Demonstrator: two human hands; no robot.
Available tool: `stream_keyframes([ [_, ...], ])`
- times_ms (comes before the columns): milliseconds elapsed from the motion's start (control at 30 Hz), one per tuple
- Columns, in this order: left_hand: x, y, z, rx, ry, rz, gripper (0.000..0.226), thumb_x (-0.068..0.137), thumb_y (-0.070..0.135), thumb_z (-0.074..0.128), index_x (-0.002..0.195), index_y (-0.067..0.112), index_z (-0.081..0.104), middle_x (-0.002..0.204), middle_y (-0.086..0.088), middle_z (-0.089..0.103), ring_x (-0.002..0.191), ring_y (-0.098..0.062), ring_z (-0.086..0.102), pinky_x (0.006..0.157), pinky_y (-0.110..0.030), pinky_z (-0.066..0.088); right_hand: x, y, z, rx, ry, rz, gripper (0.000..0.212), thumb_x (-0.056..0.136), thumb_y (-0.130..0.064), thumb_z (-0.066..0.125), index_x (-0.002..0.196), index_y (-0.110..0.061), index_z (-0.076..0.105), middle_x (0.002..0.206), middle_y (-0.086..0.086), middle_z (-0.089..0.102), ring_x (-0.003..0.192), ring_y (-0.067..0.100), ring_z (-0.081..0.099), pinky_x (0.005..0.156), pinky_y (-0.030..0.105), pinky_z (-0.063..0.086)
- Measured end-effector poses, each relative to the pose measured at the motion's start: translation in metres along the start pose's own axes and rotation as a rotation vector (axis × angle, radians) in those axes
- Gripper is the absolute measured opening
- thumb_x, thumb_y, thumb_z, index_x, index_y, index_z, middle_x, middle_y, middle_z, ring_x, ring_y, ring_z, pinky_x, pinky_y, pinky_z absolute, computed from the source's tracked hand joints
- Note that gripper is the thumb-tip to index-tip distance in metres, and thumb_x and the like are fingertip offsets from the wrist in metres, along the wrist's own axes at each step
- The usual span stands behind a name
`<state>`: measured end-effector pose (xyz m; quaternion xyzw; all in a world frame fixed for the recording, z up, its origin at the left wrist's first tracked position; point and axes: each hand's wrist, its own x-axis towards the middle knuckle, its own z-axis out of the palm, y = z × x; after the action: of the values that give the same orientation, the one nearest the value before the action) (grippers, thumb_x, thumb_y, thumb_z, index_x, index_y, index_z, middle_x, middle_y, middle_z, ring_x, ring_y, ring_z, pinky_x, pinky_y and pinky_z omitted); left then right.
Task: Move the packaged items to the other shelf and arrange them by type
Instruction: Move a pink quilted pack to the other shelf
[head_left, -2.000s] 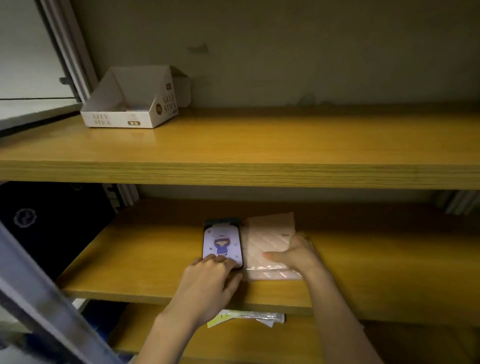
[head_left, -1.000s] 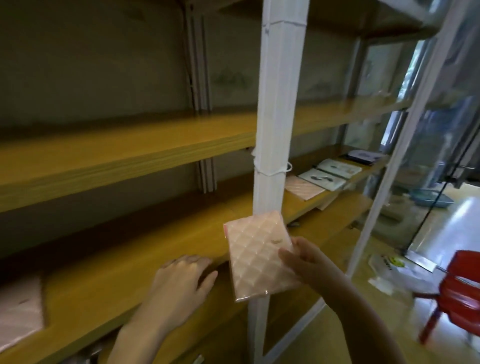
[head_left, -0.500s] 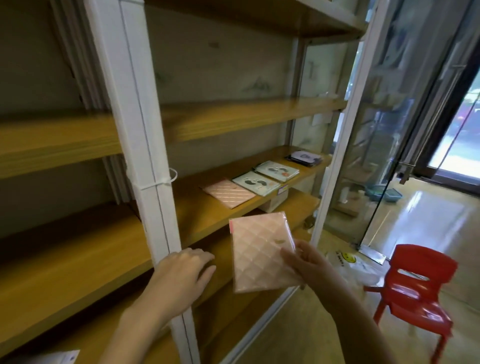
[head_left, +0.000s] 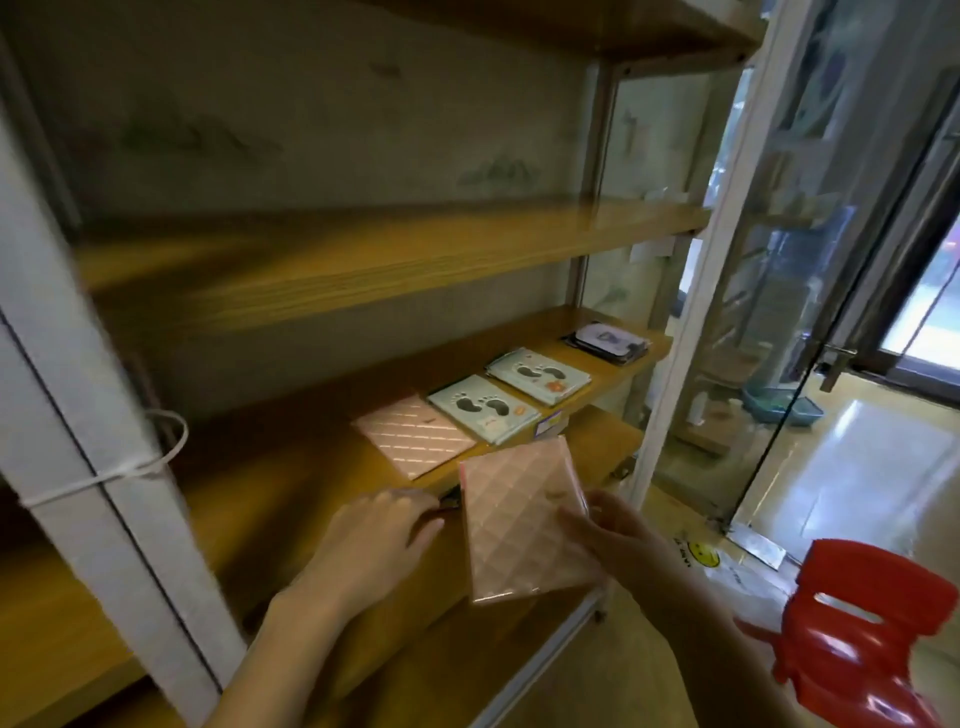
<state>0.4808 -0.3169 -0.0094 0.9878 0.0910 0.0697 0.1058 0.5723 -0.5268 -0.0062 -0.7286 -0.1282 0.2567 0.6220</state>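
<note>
Right hand (head_left: 613, 535): pinches the pink quilted packet (head_left: 524, 525) by its right edge, thumb on the face, fingers behind; my grip is closed on that edge alone.

Packet: flat, near square, pale pink; diamond quilting with a soft sheen; sealed in clear film, whose margin shows along the bottom edge; a small mark near the upper right corner, too blurred to read. It hangs in the air in front of the middle shelf board (head_left: 291, 483), slightly tilted, face toward me, not touching the board.

Left hand (head_left: 369, 540): palm down at the board's front edge, fingers straight and relaxed, holding nothing; whether it touches the wood I cannot tell.

On the board, toward its right end, a row lies flat: a second pink packet (head_left: 413, 435); just beside it the near footprint packet (head_left: 483, 408), mint green with a pair of dark footprints; then the far footprint packet (head_left: 540, 375), same print; at the board's right end, apart from these, a purple-and-white card in a dark wrapper (head_left: 608, 340).

A red plastic chair (head_left: 872, 639) stands below and right of the board.
</note>
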Motion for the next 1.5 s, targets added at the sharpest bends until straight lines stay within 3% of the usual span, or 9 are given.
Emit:
stream_keyframes([
  [167,0.043,-0.012,0.003,-0.011,0.039,-0.106,0.036,0.094,0.045,0.039,0.128,0.035,0.046,0.132,0.013,0.051,0.12,-0.007,0.047,0.099,-0.029,0.039,0.071,-0.03,-0.007,-0.194,-0.107,-0.084,0.027,0.096,-0.017,0.046,0.113,0.003,0.054,0.082,0.006,0.055,0.067,0.012,0.056,0.053,0.015,0.048],
  [400,0.049,-0.041,0.002,0.081,0.062,-0.347,0.036,0.094,0.047,0.037,0.125,0.032,0.048,0.125,0.011,0.056,0.115,-0.009,0.05,0.094,-0.028,0.041,0.147,-0.035,0.026,-0.254,-0.29,-0.101,0.011,0.098,-0.018,0.043,0.096,-0.021,0.054,0.091,-0.005,0.058,0.075,0.002,0.056,0.047,0.005,0.043],
  [533,0.053,-0.04,-0.004,0.124,0.124,-0.468,0.037,0.095,0.044,0.036,0.126,0.029,0.048,0.126,0.009,0.056,0.114,-0.01,0.052,0.089,-0.027,0.046,0.195,-0.04,0.05,-0.325,-0.36,-0.124,0.021,0.097,-0.025,0.048,0.117,-0.018,0.051,0.1,-0.006,0.061,0.084,0.002,0.058,0.061,0.015,0.047],
  [667,0.065,-0.031,-0.006,0.148,0.157,-0.598,0.038,0.095,0.045,0.035,0.128,0.028,0.047,0.125,0.006,0.057,0.112,-0.013,0.054,0.087,-0.03,0.048,0.239,-0.04,0.065,-0.44,-0.403,-0.136,0.015,0.095,-0.032,0.05,0.109,-0.026,0.049,0.104,-0.002,0.06,0.1,0.017,0.058,0.094,0.041,0.049],
  [767,0.074,-0.024,-0.009,0.188,0.171,-0.672,0.04,0.095,0.046,0.035,0.128,0.027,0.046,0.123,0.004,0.057,0.111,-0.016,0.055,0.086,-0.033,0.048,0.263,-0.04,0.069,-0.534,-0.457,-0.141,0.021,0.095,-0.029,0.05,0.112,-0.017,0.051,0.106,0.003,0.061,0.098,0.019,0.058,0.093,0.04,0.048],
  [967,0.087,-0.006,-0.003,0.219,0.186,-0.744,0.041,0.096,0.045,0.034,0.129,0.026,0.047,0.124,0.005,0.058,0.113,-0.016,0.053,0.087,-0.031,0.046,0.279,-0.042,0.066,-0.887,-0.434,-0.376,0.026,0.092,-0.037,0.052,0.105,-0.015,0.054,0.092,0.002,0.061,0.086,0.017,0.059,0.08,0.036,0.051],
  [1133,0.081,0.007,0.005,0.234,0.239,-0.821,0.04,0.096,0.045,0.034,0.129,0.026,0.047,0.125,0.007,0.057,0.114,-0.014,0.053,0.087,-0.03,0.045,0.27,-0.057,0.053,-1.144,-0.415,-0.655,0.038,0.093,-0.042,0.047,0.123,-0.018,0.051,0.123,0.001,0.053,0.111,0.02,0.055,0.082,0.03,0.045],
  [1367,0.053,0.028,0.011,0.27,0.287,-0.969,0.042,0.096,0.046,0.033,0.129,0.026,0.047,0.126,0.008,0.057,0.114,-0.014,0.053,0.089,-0.029,0.041,0.232,-0.074,0.062,-1.134,-0.71,-0.861,0.032,0.093,-0.043,0.045,0.122,-0.032,0.051,0.118,-0.007,0.062,0.107,0.015,0.057,0.089,0.036,0.05],
  [1500,0.025,0.047,0.013,0.296,0.33,-1.074,0.039,0.096,0.044,0.034,0.126,0.025,0.05,0.121,0.008,0.059,0.111,-0.013,0.055,0.087,-0.028,0.042,0.205,-0.073,0.071,-1.123,-0.887,-0.984,0.032,0.093,-0.047,0.046,0.121,-0.033,0.052,0.112,-0.012,0.063,0.103,0.01,0.058,0.081,0.028,0.048],
])
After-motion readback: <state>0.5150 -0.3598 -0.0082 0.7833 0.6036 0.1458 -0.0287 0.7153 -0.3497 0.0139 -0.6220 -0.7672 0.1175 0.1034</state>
